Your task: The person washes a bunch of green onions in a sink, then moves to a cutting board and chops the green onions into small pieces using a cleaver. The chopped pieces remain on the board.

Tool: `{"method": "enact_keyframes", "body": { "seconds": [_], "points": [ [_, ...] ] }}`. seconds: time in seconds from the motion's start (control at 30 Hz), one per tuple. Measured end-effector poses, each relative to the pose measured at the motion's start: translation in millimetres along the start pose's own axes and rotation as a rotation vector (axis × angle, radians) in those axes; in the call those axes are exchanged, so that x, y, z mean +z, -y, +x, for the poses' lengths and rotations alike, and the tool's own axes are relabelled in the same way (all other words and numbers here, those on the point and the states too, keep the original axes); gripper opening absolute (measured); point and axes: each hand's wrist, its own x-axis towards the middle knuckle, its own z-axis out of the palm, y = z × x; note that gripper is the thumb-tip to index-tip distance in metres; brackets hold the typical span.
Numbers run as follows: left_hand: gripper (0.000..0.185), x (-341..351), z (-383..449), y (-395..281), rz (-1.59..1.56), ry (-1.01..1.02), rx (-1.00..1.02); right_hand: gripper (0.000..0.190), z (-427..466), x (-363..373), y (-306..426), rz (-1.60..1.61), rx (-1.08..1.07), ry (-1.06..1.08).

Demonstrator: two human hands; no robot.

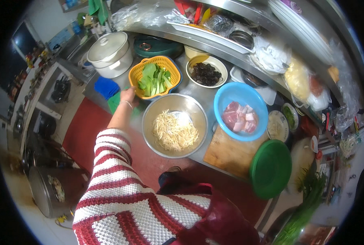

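Note:
My left hand (128,95) is at the near left corner of a yellow plastic basket (134,73) of cut leafy greens (154,80); its fingers touch the rim, but whether they grip it is unclear. The basket sits in a blue-grey outer one. Right of my forearm stands a steel bowl (197,107) with bean sprouts (172,131). A light blue basin (241,90) holds raw meat pieces (240,118) and partly overlaps a wooden cutting board (227,153). Behind, a white bowl (189,72) contains dark wood-ear-like pieces (205,74). My right hand is out of view.
A lidded cream pot (110,55) stands at the back left, near blue cloth (106,87) and a dark green lidded pan (157,46). A green basin (270,168) is at the board's right. Overhead, a loaded metal shelf (200,38) spans the back. Long green stalks (304,211) lie lower right.

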Motion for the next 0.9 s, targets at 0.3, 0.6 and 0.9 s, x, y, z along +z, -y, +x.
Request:
{"method": "enact_keyframes", "body": {
  "seconds": [0.3, 0.6, 0.9],
  "points": [
    [0.034, 33, -19, -30, -0.13, 0.241, -0.143, 0.034, -77, -53, 49, -0.055, 0.061, 0.056],
    [0.071, 15, -64, -28, -0.07, 0.149, -0.187, 0.033, -100, -70, 69, -0.019, 0.141, 0.121],
    [0.073, -18, -143, -1, 0.329, 0.392, 0.028, 0.038, -109, -31, 22, -0.34, 0.134, -0.175]
  ]
}}
